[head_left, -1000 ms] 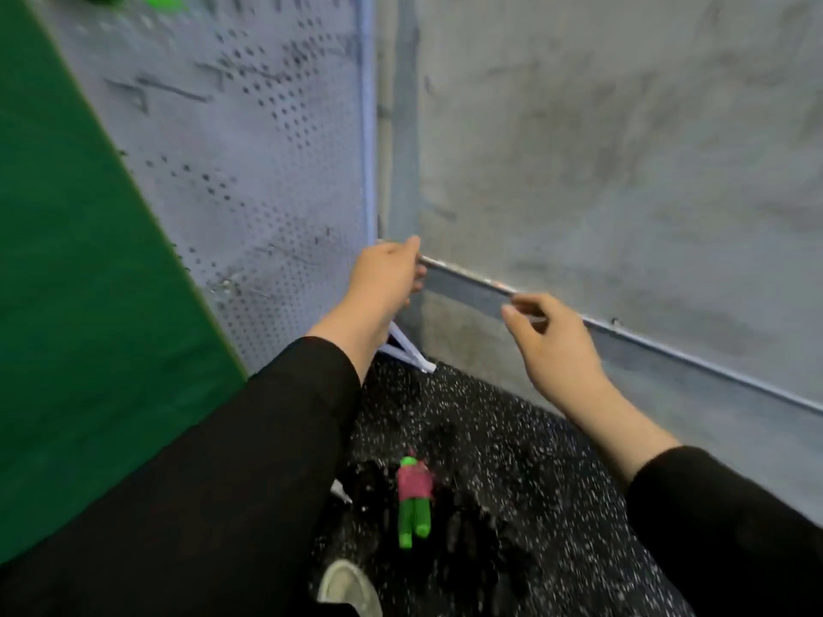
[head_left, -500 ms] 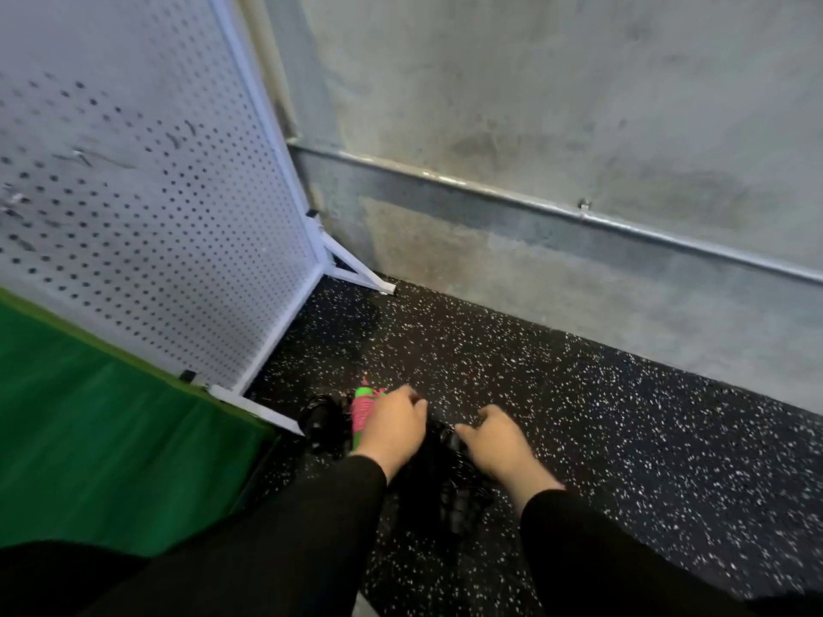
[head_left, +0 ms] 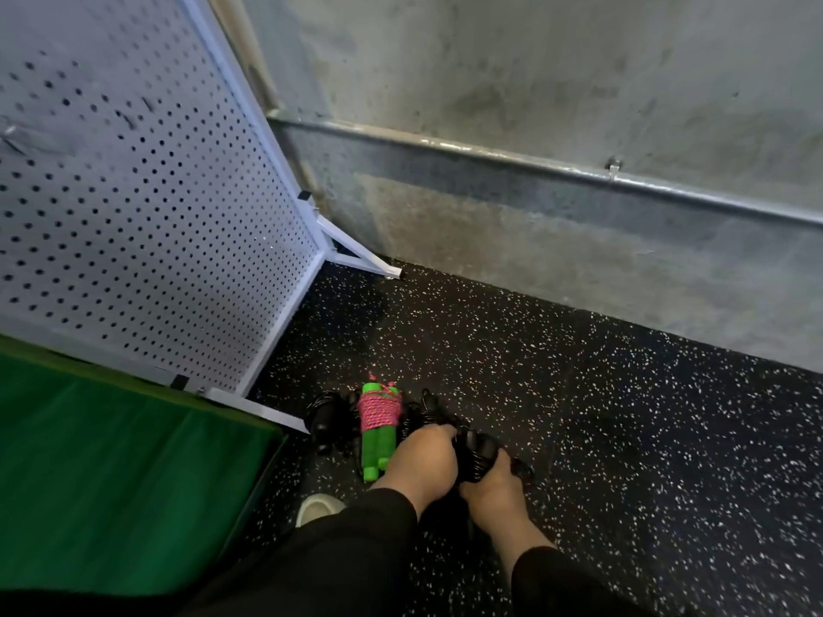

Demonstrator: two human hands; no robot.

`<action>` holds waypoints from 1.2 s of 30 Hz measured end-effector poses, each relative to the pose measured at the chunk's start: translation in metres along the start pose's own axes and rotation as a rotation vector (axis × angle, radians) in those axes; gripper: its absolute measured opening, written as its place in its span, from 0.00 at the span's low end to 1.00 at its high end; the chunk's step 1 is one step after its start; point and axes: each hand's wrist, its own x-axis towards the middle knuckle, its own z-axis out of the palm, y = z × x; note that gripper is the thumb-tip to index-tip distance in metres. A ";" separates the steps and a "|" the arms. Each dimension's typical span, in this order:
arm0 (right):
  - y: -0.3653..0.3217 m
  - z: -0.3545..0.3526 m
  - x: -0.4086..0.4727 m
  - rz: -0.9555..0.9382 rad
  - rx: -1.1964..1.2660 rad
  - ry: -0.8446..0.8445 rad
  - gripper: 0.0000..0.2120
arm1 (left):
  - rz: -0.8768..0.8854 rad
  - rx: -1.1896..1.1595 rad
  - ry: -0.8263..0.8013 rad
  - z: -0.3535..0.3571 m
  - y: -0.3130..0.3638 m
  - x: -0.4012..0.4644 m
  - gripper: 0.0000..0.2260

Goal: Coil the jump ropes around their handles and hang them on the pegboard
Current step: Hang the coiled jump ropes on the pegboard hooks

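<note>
Both hands cover most of the black rope bundle [head_left: 474, 454], so its handles cannot be made out, and the pegboard [head_left: 133, 207] runs off the frame's left and top edges.

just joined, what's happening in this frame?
A person is crouched on the speckled floor by the pegboard. Both the left hand and the right hand grip a black jump rope. A coiled pink rope on green handles and another black rope bundle lie beside them, not yet hung.
</note>
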 end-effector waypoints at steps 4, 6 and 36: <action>-0.002 -0.007 -0.007 -0.006 0.050 0.060 0.37 | -0.006 -0.005 0.005 0.000 -0.004 0.002 0.21; -0.002 -0.013 -0.013 -0.016 0.094 0.122 0.35 | -0.010 -0.041 0.039 -0.002 -0.002 0.001 0.19; -0.192 -0.130 -0.303 -1.272 0.341 0.495 0.41 | 0.689 -1.272 0.615 -0.256 0.113 -0.212 0.18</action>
